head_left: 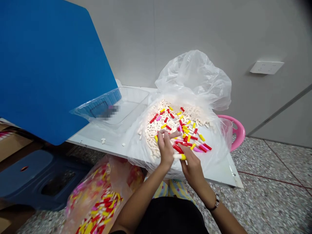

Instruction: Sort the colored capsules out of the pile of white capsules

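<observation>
Right hand (192, 165): fingers nearly closed on yellow-and-white capsule (179, 157), apparently touching red capsule (177, 149). Left hand (166, 149): fingers spread. Open plastic bag (195, 73) contains mostly white capsules (151, 131); clear tray (133, 94) alongside.

Even, moderately bright indoor light falls across the white table (91, 138), glinting off the clear plastic tray (131, 94) and crumpled bag (195, 73). Shadow darkens the lower left; wide-angle distortion tilts the edges, the upper-right corner blackens, and pixelation masks a patch left of center.
</observation>
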The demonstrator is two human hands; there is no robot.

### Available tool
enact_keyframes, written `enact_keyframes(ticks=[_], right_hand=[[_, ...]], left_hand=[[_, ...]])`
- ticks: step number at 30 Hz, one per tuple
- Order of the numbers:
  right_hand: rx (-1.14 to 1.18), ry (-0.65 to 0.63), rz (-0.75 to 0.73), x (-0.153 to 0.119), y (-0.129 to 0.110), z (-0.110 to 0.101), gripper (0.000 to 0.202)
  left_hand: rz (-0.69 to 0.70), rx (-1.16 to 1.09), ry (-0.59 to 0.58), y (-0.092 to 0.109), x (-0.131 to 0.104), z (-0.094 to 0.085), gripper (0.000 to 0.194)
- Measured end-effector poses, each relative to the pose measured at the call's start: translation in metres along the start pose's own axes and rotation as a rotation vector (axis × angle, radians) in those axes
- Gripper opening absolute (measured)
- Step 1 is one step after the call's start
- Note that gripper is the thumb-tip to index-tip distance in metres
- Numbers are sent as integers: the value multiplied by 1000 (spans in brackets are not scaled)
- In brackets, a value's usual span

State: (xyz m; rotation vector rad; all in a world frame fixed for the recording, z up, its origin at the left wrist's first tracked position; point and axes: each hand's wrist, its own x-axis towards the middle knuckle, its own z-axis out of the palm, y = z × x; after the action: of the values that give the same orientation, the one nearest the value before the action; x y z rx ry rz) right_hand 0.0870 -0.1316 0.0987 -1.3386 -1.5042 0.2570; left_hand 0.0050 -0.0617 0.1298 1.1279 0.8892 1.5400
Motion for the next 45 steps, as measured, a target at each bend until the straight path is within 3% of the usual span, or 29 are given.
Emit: enact_keyframes(ticks=[2,5,7,10,15,18,21,24,28,32,34,37,40,43,45], right_hand=[[-114,-42,-106,0,4,-1,31],[-83,-69,-48,1,3,-5,21],[83,-94,107,2,-2,-7,17],[494,-144,410,0,-11,-6,34],[1132,-197,784,-1,-24,2,36],[1356,-255,972,-3,-26,3,35],[1467,-367,1063,-9,-23,4,38],[1386,-418,1036,-13,-14,3,38],[1017,-203,933,-7,20,-11,42],[580,18,868,11,76,-44,47],[375,61,844,19,103,-59,48],[123,67,763,25,131,-74,50],[-4,81,671,25,140,-78,47],[10,70,641,21,138,-78,46],[53,64,649,17,135,-81,47]], left_hand=[[-59,-6,31,-2,-2,3,17],[-72,-49,14,0,-7,7,18],[-23,-69,-20,4,-10,8,17],[73,-77,-52,10,-14,9,18],[115,-95,-120,16,-19,6,19],[126,-82,-165,16,-22,-1,19],[74,-99,-267,12,-24,-9,21],[-8,-119,-379,2,-22,-15,27],[-37,17,-478,-22,-4,-20,25],[30,359,-464,-51,31,-24,18],[95,546,-499,-64,48,-20,19],[240,788,-614,-80,71,0,21],[326,1018,-728,-93,89,36,24],[275,1299,-789,-105,105,72,25],[217,1414,-799,-113,114,86,22]])
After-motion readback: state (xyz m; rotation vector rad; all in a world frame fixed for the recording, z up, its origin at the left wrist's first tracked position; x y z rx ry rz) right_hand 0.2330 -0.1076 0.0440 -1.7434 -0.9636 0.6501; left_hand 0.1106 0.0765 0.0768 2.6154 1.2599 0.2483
